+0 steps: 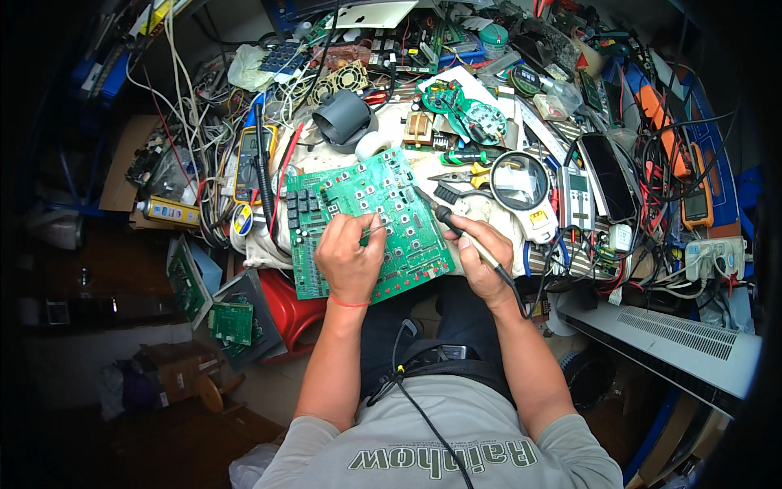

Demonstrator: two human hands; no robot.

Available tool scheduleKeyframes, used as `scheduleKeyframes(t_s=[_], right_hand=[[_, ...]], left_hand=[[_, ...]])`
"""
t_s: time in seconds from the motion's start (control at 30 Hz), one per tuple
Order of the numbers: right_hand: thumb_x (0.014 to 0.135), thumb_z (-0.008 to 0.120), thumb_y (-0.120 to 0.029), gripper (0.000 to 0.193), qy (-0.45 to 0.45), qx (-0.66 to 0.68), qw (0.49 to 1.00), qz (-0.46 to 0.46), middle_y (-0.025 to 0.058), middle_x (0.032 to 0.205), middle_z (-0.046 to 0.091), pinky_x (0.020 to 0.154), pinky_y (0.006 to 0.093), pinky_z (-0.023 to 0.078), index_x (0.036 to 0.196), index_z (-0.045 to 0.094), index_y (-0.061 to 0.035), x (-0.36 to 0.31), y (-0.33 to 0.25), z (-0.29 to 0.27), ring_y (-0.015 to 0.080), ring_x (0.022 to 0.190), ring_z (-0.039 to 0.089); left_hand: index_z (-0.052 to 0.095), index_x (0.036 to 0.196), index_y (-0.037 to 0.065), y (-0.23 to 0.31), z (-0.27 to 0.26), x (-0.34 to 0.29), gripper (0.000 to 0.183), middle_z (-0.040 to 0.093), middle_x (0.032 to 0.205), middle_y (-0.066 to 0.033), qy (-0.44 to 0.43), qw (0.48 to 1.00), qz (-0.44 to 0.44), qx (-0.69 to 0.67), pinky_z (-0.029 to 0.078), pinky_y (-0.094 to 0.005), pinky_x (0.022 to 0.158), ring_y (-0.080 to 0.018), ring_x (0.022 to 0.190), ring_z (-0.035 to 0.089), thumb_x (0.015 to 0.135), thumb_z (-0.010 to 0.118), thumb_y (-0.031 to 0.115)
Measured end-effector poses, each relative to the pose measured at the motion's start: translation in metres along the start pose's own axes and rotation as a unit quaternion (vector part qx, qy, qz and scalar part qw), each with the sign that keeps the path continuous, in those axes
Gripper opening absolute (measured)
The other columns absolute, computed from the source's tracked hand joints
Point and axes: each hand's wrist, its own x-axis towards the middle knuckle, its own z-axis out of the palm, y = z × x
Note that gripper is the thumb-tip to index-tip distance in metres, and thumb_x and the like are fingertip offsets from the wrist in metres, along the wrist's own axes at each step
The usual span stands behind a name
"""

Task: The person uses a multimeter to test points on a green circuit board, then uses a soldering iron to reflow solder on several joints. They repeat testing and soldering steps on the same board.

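A large green circuit board (pixel 342 191) lies slanted on the cloth at the bench's front edge, with black relays at its left side and several round buttons across it. Over its lower middle, my left hand (pixel 350 257) is closed in a pinch. Something thin shows at its fingertips, too small to name. My right hand (pixel 485 257) grips a soldering iron (pixel 481 240) by its pale handle, just off the board's right edge. The iron's dark tip end points up and left toward the board's upper right.
Beyond the board stand a grey cylindrical holder (pixel 342 118) and round green boards (pixel 485 122). Pliers (pixel 464 177) and a magnifier (pixel 520 181) lie to the right, a yellow multimeter (pixel 254 159) to the left. Tangled cables and parts crowd the bench. A red stool (pixel 289 314) is below.
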Motion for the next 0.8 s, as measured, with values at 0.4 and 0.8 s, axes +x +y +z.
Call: scheduleKeyframes(t_s=[0.4, 0.8], right_hand=[[0.093, 0.065, -0.004, 0.031, 0.004, -0.016, 1.000, 0.003, 0.0160, 0.093, 0.078, 0.077, 0.0376, 0.059, 0.122, 0.074, 0.0047, -0.0002, -0.0032, -0.0006, 0.0275, 0.082, 0.075], [0.093, 0.065, -0.005, 0.031, 0.009, -0.014, 1.000, 0.004, 0.0162, 0.093, 0.079, 0.078, 0.0385, 0.059, 0.121, 0.073, 0.0046, -0.0002, -0.0034, -0.0002, 0.0285, 0.082, 0.075]], left_hand=[[0.075, 0.085, 0.008, 0.0010, 0.0018, 0.0028, 0.013, 0.065, 0.079, -0.0075, 0.002, 1.000, 0.009, 0.010, 0.052, -0.0404, 0.063, -0.0285, 0.070, 0.066, 0.078, 0.083, 0.002], [0.074, 0.085, 0.008, 0.0017, 0.0000, 0.0037, 0.013, 0.065, 0.079, -0.0076, 0.003, 1.000, 0.011, 0.004, 0.052, -0.0406, 0.063, -0.0288, 0.070, 0.065, 0.078, 0.084, 0.002]])
